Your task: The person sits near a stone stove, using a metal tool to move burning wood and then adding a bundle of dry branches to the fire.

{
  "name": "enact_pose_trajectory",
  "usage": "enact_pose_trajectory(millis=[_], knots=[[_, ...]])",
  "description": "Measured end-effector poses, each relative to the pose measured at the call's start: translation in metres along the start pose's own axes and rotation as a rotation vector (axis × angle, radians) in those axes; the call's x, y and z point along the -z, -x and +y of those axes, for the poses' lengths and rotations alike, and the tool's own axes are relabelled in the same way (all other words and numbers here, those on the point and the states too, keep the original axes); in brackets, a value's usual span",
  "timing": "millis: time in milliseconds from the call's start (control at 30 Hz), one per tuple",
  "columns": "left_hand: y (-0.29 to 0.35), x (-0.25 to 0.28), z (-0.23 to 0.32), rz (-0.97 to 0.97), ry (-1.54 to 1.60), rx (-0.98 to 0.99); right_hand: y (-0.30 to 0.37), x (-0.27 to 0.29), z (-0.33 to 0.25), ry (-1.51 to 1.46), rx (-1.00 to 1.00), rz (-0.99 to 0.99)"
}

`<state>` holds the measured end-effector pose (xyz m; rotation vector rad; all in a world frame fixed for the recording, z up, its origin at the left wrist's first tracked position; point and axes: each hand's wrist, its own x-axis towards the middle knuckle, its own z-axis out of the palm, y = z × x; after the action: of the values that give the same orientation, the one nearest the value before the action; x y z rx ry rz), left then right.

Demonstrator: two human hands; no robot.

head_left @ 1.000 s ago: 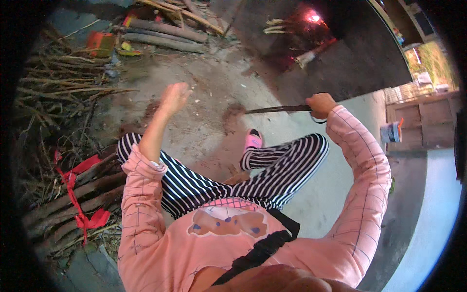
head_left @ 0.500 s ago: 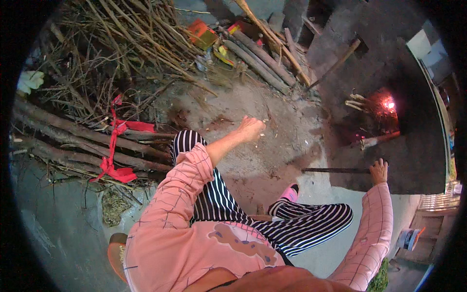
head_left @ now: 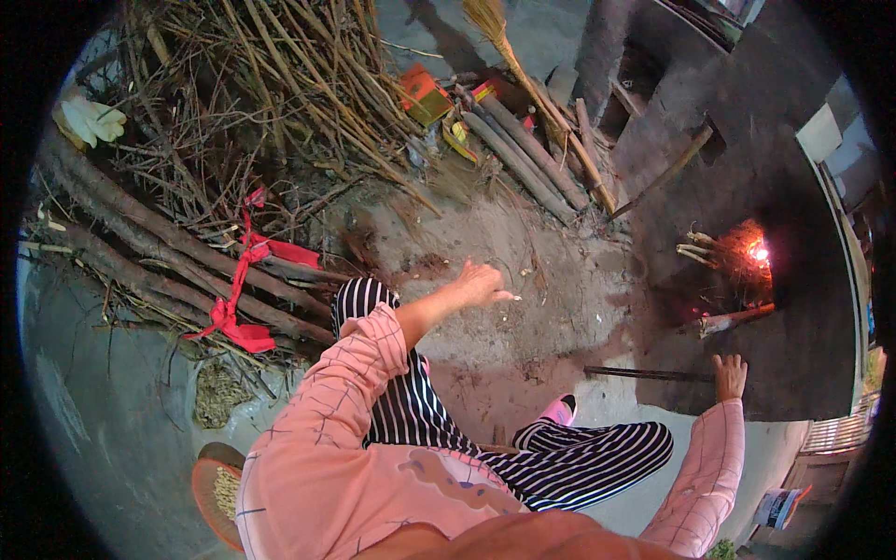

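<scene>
My left hand (head_left: 478, 284) hangs over the dirt floor in front of my knee, its fingers curled inward. A small pale bit shows at its thumb tip, too small to name. Far to the right, my right hand (head_left: 731, 377) is up by the dark stove front (head_left: 793, 364), fingers stretched and apart. The end of a thin black metal rod (head_left: 649, 374) meets its edge; I see no finger wrapped round it. Above that hand, sticks (head_left: 705, 250) burn in the stove opening with a bright flame (head_left: 758, 252), and a thicker stick (head_left: 737, 318) pokes out below.
Piled brushwood (head_left: 271, 103) and thick branches (head_left: 159, 247) tied with red cloth (head_left: 245, 280) fill the left. Logs (head_left: 523, 154), a broom (head_left: 537, 89) and an orange box (head_left: 425, 93) lie ahead. A basket (head_left: 207, 495) stands behind my left side, a bucket (head_left: 777, 509) at lower right.
The whole view has shifted, so the scene sits lower in it. My left hand's fingers look a little looser, and the fingers of my right hand are straighter and further apart.
</scene>
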<state>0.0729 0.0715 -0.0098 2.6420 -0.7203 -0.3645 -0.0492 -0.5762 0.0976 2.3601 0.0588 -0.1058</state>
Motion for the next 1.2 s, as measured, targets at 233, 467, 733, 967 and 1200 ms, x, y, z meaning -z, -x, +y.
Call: enact_pose_trajectory(millis=[233, 467, 733, 967, 1200], knots=[[0.005, -0.010, -0.005, -0.275, -0.128, 0.011, 0.004, 0.002, 0.005, 0.081, 0.003, 0.107], [0.006, -0.003, 0.004, -0.336, -0.089, 0.008, 0.005, -0.002, 0.004, 0.093, -0.046, 0.090], [0.004, -0.007, 0.000, -0.375, -0.122, -0.015, 0.004, -0.025, 0.007, 0.080, -0.072, 0.100], [0.005, -0.017, -0.007, -0.277, -0.146, 0.000, 0.018, 0.028, -0.024, -0.065, -0.203, 0.142], [0.002, -0.008, -0.010, -0.077, -0.028, -0.019, 0.051, 0.069, -0.113, -0.754, -0.053, -0.102]])
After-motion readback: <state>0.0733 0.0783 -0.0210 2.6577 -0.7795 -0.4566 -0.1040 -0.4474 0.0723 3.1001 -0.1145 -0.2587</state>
